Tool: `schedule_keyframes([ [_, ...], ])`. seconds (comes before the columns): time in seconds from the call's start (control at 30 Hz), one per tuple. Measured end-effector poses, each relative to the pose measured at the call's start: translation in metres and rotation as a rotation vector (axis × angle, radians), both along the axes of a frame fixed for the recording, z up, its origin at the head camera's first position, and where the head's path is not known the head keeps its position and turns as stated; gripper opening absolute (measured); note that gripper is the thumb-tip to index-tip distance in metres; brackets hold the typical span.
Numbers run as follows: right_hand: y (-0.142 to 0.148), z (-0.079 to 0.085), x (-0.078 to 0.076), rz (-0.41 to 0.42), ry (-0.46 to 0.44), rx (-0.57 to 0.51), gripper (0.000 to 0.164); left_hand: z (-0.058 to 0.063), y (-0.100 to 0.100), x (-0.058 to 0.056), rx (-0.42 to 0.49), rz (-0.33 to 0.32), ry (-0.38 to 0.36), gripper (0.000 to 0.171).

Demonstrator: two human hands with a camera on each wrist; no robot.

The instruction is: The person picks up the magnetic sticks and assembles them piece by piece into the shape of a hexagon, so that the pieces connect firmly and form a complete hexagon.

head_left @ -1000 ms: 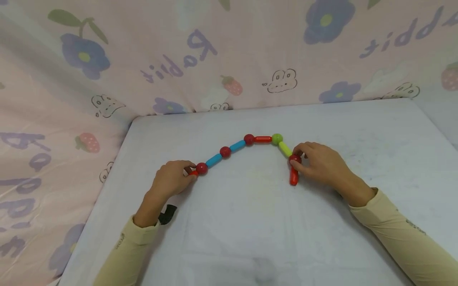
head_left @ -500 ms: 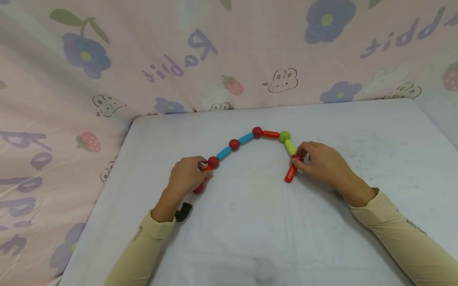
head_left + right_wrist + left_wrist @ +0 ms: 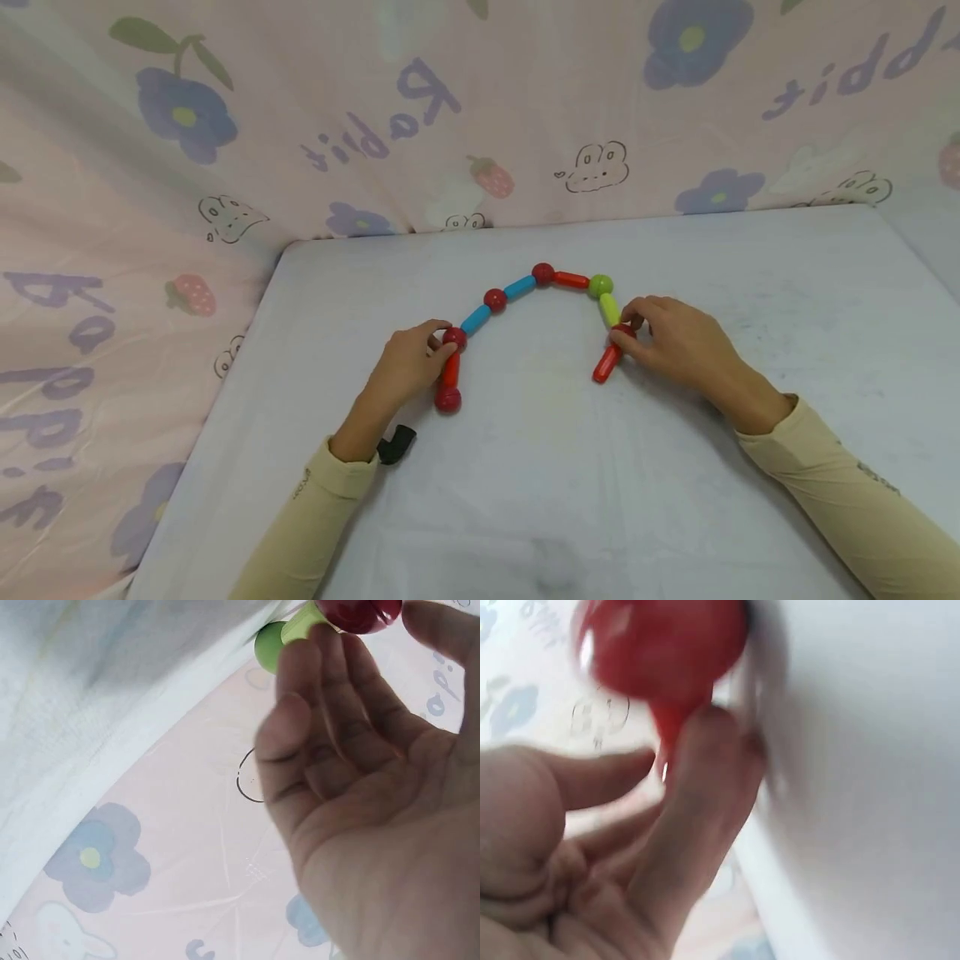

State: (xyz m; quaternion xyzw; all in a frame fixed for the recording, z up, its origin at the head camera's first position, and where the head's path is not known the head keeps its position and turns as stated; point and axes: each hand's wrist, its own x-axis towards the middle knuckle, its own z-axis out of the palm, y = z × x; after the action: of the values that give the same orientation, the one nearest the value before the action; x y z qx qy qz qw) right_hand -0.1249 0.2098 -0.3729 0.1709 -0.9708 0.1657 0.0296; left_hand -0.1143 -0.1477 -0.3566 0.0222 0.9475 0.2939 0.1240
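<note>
A bent chain of toy balls and rods, like magnetic building pieces, lies on the white table in the head view. My left hand (image 3: pixel 408 364) pinches its left part, thumb and fingertip around a red ball (image 3: pixel 454 337). From there a red rod (image 3: pixel 451 372) runs toward me to another red ball (image 3: pixel 447 399), which looms large and blurred in the left wrist view. At the chain's right end my right hand (image 3: pixel 678 342) holds a red ball (image 3: pixel 358 610) between thumb and fingers. A red rod (image 3: pixel 607 364) points toward me from it; a lime rod (image 3: pixel 609 310) leads away.
Blue rods (image 3: pixel 476 320), red balls (image 3: pixel 495 300) and a green ball (image 3: pixel 600 286) form the arch between the hands. A black strap end (image 3: pixel 397 445) sticks out by the left wrist. A patterned curtain (image 3: pixel 525 100) hangs behind the table (image 3: pixel 525 500) and along its left side.
My left hand has moved right, carrying the chain's left end, so its end rod and ball now point toward me. The arch has tightened; the right-hand red rod has swung left.
</note>
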Motion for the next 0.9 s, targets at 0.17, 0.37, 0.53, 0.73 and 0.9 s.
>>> schedule_keyframes([
  [0.17, 0.002, -0.004, -0.003, 0.197, 0.104, -0.058, 0.017, 0.006, -0.024, -0.003, -0.049, -0.225, 0.069, 0.046],
  [0.37, 0.010, -0.010, -0.005, 0.404, 0.133, -0.061, 0.029, 0.009, -0.036, 0.001, -0.069, -0.628, 0.198, 0.045],
  [0.53, 0.014, -0.014, -0.008, 0.461, 0.173, -0.060, 0.027, 0.007, -0.028, 0.003, -0.057, -0.731, 0.215, 0.031],
  [0.73, 0.015, -0.016, -0.010, 0.501, 0.198, -0.056, 0.027, 0.002, -0.017, 0.005, -0.069, -0.713, 0.238, 0.030],
  [0.9, 0.013, -0.015, -0.009, 0.500, 0.204, -0.050, 0.027, -0.003, -0.007, 0.006, -0.123, -0.685, 0.333, 0.029],
])
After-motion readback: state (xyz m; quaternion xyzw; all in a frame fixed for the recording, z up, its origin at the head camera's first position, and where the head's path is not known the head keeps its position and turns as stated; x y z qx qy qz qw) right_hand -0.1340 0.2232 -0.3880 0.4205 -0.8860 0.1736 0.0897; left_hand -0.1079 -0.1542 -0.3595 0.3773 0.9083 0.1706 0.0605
